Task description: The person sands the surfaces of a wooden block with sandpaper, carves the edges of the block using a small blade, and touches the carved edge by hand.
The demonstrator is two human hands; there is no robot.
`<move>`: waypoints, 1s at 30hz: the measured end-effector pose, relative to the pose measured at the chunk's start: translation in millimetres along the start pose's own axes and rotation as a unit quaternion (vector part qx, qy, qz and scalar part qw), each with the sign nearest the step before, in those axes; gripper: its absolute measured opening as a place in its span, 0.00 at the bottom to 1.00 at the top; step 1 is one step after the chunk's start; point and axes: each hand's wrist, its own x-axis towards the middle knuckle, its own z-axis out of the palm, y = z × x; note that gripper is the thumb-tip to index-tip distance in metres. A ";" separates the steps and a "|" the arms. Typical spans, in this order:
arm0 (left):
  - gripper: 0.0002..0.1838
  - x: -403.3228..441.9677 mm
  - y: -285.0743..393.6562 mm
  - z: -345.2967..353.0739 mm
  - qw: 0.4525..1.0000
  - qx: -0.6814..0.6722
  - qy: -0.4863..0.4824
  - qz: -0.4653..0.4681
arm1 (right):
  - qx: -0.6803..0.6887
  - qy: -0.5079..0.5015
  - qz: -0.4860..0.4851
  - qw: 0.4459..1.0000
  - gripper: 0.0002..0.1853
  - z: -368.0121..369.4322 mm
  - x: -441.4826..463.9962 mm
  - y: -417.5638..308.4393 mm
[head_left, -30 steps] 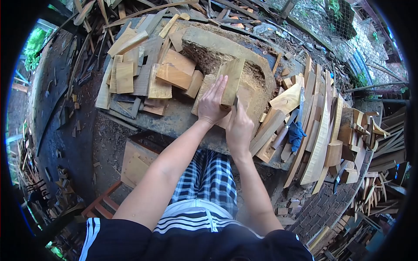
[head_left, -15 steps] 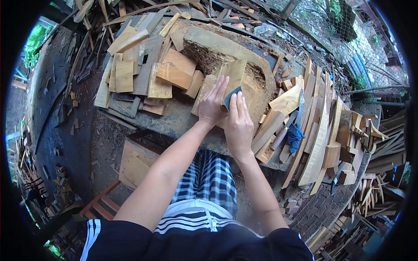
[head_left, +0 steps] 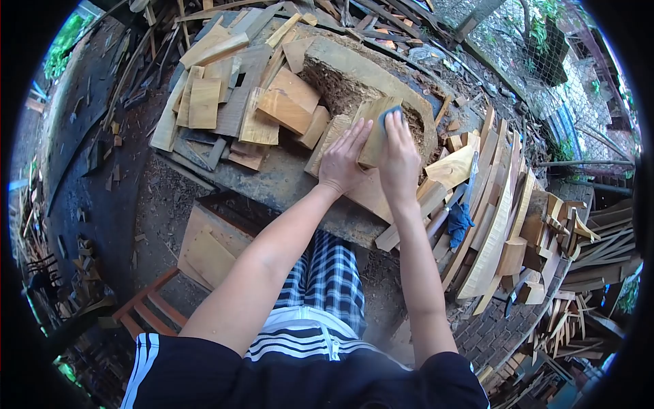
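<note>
A rectangular wood block point(head_left: 372, 144) lies tilted at the hollow of a large worn slab point(head_left: 354, 60). My left hand point(head_left: 343, 158) rests against the block's left side, its fingers wrapped on the edge. On the block's upper right part, my right hand point(head_left: 399, 153) presses a thin dark blue-grey sheet point(head_left: 390, 114) against the top face, fingers together. Beneath and beside the block are another wood piece point(head_left: 329, 143) on the left and a flat board point(head_left: 373, 193) nearer me.
Stacked wood offcuts point(head_left: 204, 102) cover the bench's left part. On the right are long curved wood strips point(head_left: 501, 225), a blue cloth point(head_left: 460, 225) and a tool with a long blade point(head_left: 471, 170). A wooden chair point(head_left: 153, 307) stands at lower left.
My right hand has slid up along the block with the dark sheet, away from me. My left hand stays on the block's left side. The whole view has shifted slightly.
</note>
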 end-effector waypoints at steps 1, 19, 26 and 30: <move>0.54 2.2 2.7 -1.8 1.000 0.003 0.003 0.003 | 0.002 0.004 -0.002 1.000 0.25 5.1 19.8 10.2; 0.56 1.0 -1.2 -3.0 1.000 0.007 -0.014 0.003 | -0.050 -0.011 0.003 0.999 0.21 -6.8 -3.9 2.2; 0.56 4.7 3.5 -5.4 0.999 0.026 -0.029 -0.014 | 0.016 -0.017 0.045 0.999 0.21 0.0 48.6 19.7; 0.55 0.1 1.8 -3.8 1.000 0.006 -0.018 0.000 | -0.023 0.017 -0.015 0.999 0.25 4.2 -4.6 10.1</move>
